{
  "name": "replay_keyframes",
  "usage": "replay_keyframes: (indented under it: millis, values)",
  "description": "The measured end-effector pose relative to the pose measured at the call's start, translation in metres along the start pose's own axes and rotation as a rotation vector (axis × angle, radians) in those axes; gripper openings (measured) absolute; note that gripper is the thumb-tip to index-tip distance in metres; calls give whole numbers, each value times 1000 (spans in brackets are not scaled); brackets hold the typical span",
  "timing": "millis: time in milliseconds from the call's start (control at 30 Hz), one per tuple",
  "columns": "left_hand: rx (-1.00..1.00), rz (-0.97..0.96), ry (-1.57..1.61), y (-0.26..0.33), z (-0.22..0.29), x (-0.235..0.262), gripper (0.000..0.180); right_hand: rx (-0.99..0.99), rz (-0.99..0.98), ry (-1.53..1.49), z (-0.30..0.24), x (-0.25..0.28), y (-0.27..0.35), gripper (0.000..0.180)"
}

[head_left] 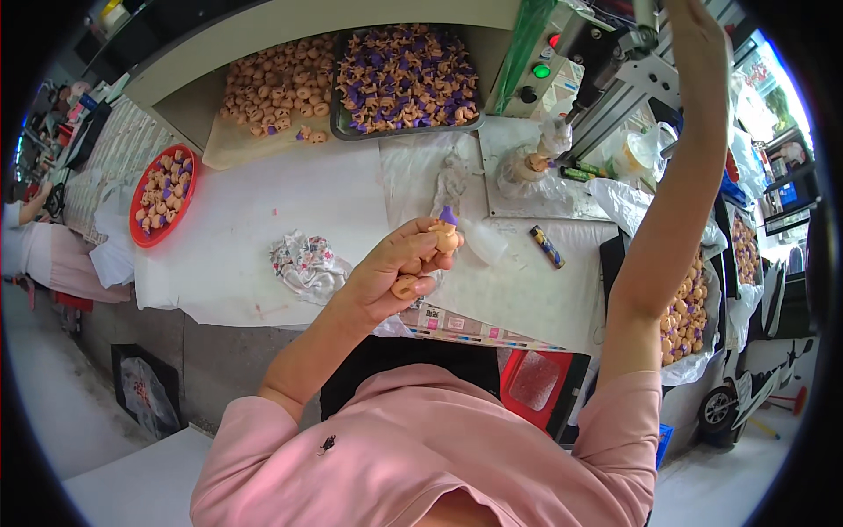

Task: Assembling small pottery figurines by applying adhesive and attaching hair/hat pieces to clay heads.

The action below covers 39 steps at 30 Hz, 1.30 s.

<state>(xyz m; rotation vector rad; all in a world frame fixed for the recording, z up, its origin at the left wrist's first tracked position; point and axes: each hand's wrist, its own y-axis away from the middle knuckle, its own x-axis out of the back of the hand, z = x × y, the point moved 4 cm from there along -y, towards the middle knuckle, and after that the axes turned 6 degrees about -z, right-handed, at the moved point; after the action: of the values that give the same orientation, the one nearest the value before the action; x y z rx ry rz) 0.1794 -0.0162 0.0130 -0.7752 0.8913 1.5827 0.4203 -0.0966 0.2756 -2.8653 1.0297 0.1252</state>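
Above the white-covered table, my left hand [386, 272] is closed around a small peach toy figure [447, 237] with a pointed purple end facing up. Lower in the same hand, a round peach toy head [405, 286] is held by the curled fingers. My right arm reaches up to the top right, where my right hand [698, 31] is beside the metal lever [646, 16] of a bench press [632, 83]; its fingers run out of the picture. Under the press, a peach toy part [536, 162] sits in a plastic-wrapped holder [520, 180].
A black tray [351, 133] of peach-and-purple toy parts stands at the back beside a pile of round heads [272, 83]. At left is a red bowl [139, 230] of figures. A crumpled floral cloth [307, 263] and a glue-like tube [547, 247] lie on the table.
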Motion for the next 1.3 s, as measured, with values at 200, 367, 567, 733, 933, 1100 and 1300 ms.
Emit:
replay_keyframes:
  millis: [200,367,567,733,933,1100,1300]
  values:
    - [-46,53,64,26,9,25,25,795,735,878,51,32,33,28]
    - [-86,75,42,34,22,46,27,4,336,1073,208,70,54,34]
    - [4,34,21,9,23,32,26,569,392,1077,258,52,32,26]
    - [55,82,-53,-3,30,27,29,538,737,835,213,96,104,22]
    - [116,71,-231,-37,34,16,27,441,1366,1042,177,147,188,33]
    - [158,55,-440,-99,25,3,21,413,1197,890,186,131,182,25]
    - [-22,144,-699,-191,2,4,28,423,563,538,200,65,154,12]
